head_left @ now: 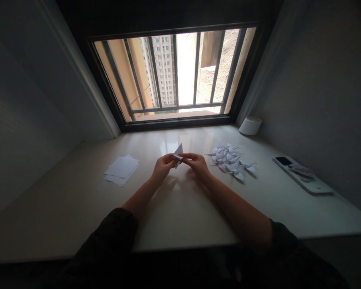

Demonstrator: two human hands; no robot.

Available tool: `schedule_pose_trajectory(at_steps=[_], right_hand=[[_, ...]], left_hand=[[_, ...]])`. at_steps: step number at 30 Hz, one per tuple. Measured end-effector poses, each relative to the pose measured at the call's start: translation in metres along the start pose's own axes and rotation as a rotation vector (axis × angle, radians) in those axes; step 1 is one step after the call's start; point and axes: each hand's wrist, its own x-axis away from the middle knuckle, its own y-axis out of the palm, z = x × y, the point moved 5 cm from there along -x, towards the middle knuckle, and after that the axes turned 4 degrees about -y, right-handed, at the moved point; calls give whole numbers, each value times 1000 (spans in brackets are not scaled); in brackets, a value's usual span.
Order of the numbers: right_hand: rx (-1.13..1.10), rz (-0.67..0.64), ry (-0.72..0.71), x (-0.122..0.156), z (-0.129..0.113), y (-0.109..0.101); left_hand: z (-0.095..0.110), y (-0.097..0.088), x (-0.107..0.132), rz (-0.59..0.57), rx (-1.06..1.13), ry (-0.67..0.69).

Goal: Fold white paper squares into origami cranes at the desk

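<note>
A partly folded white paper (178,151), with a pointed tip facing up, is held above the middle of the white ledge (174,216). My left hand (163,166) pinches its left side, and my right hand (198,163) pinches its right side with thumb and index finger. Both hands are closed on the same paper, and the fingers cover part of its lower folds. To the right lies a pile of folded white paper cranes (229,160). On the left rests a small stack of flat white paper sheets (122,169), slightly fanned out.
A phone (301,175) in a pale case lies at the right by the wall. In the back right corner stands a white cylindrical object (250,126). Beyond the ledge is a window (177,116) with dark bars; walls flank both sides.
</note>
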Motion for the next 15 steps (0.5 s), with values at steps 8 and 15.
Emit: schedule_pose_trajectory(at_steps=[8,15], right_hand=[[-58,-6,50,0,6,-1],[-79,-16,61,-1,9,1]], left_hand=[[8,-11,-2,103,-173,77],[-1,-19,-2,142,-110,-65]])
